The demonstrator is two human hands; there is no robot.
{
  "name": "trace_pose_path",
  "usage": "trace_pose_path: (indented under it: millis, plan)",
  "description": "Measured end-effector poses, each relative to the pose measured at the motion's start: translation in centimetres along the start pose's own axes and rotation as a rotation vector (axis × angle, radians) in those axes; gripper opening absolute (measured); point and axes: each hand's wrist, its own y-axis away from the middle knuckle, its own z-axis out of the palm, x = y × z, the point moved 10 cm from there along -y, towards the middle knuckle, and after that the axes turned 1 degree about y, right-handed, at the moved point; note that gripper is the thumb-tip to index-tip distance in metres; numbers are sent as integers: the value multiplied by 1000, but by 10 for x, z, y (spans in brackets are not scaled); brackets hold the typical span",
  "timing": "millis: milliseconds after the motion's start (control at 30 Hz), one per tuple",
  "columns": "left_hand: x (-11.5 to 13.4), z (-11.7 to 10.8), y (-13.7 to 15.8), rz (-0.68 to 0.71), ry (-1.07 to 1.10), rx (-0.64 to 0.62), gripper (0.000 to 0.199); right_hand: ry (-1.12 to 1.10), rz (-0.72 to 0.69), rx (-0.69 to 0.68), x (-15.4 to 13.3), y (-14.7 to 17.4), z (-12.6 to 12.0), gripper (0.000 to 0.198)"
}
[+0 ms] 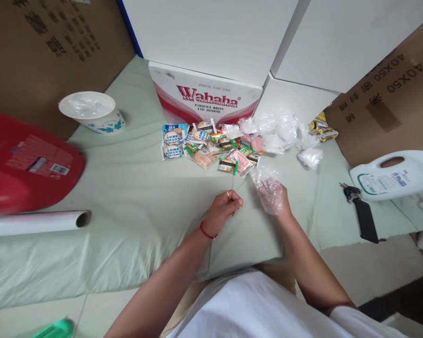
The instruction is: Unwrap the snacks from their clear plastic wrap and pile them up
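Observation:
My left hand [226, 210] is closed in a pinch above the cloth, a red cord bracelet at its wrist. Faint thin lines rise from its fingertips, but I cannot make out what it holds. Crumpled clear plastic wrap [268, 190] covers the fingers of my right hand [282, 199], which is closed on it; whether the fingers are inside the plastic is unclear. Just beyond both hands lies a pile of small wrapped snacks [227, 165], with blue, pink and green-edged packets. Several crumpled clear plastic bundles [285, 129] lie to its right.
Behind the snacks stands a Wahaha carton [207, 96]. A paper cup [107, 123], a red container [31, 164] and a white tube [35, 223] are at left. A white jug [395, 180] and keys with a black case [364, 218] lie right on the green cloth [144, 202].

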Motion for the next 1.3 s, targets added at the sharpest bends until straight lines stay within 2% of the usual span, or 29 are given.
trace_pose_path:
  millis: [100, 200, 267, 400, 800, 900, 1067, 1133, 1233, 1300]
  plan:
    - [-7, 7, 2, -38, -27, -46, 49, 430, -117, 140, -32, 3, -5, 16]
    - [-10, 13, 4, -48, -60, -74, 54, 900, -213, 229, -60, 6, 1, 9]
    - [-10, 16, 5, -36, -103, -82, 54, 1008, -218, 246, -68, 6, 5, 10]
    - [-2, 17, 6, 42, -246, -41, 55, 1087, -204, 240, -70, 4, 16, 11]
    - [2, 17, 10, 129, -390, 58, 36, 1162, -168, 217, -59, 5, 30, 15]
    - [-5, 12, 7, 90, -308, 80, 28, 1043, -182, 211, -55, 1, 28, 12]
    - [-10, 6, 3, -14, -51, 68, 29, 641, -42, 121, -19, -13, 8, 13]
    - [-8, 7, 2, -27, 22, 42, 30, 569, -100, 158, -21, -9, -5, 19]
    - [-8, 10, 2, -33, 69, 21, 33, 543, -356, 331, -53, 20, -26, 24]
    - [-7, 11, 3, -30, 72, 18, 33, 447, -453, 318, -69, 42, -27, 19]
